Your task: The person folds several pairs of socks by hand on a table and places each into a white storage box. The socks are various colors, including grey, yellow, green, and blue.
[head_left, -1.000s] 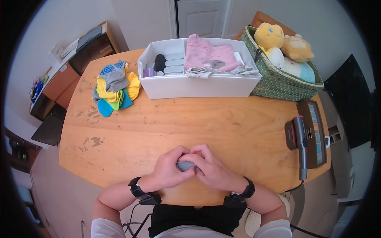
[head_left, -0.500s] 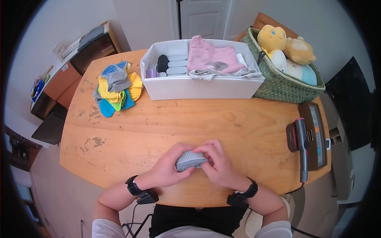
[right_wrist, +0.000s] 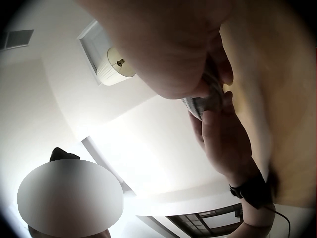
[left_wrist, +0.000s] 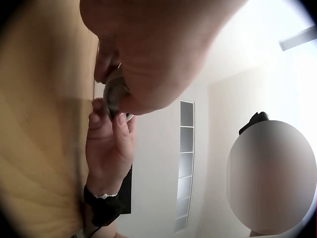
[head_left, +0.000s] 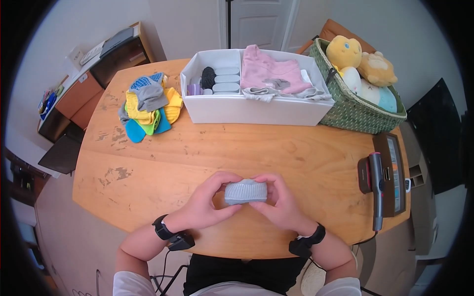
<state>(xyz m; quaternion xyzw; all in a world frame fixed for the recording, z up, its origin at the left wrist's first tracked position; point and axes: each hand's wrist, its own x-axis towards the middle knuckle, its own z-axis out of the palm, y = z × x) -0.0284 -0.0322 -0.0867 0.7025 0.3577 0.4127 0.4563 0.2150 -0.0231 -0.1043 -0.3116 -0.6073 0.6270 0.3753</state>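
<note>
A light grey sock (head_left: 246, 192), folded into a compact bundle with its ribbed cuff outward, is held low over the near part of the table. My left hand (head_left: 203, 203) pinches its left end between thumb and fingers. At the opposite end my right hand (head_left: 285, 207) grips it the same way. Both wrist views show the bundle mostly covered by the fingers. To the far left lies a loose heap of socks (head_left: 148, 101) in yellow, grey, blue and green.
At the back stands a white divided box (head_left: 256, 112) with grey bundles and a folded pink garment (head_left: 274, 71). Beside it a green woven basket (head_left: 363, 114) holds plush toys. Along the right edge are a dark corded styling tool (head_left: 377, 192) and a brown case (head_left: 393, 172).
The sock bundle, at first mostly hidden between both hands, now shows its ribbed side. The right hand has shifted rightward to its right end, and the hands are farther apart.
</note>
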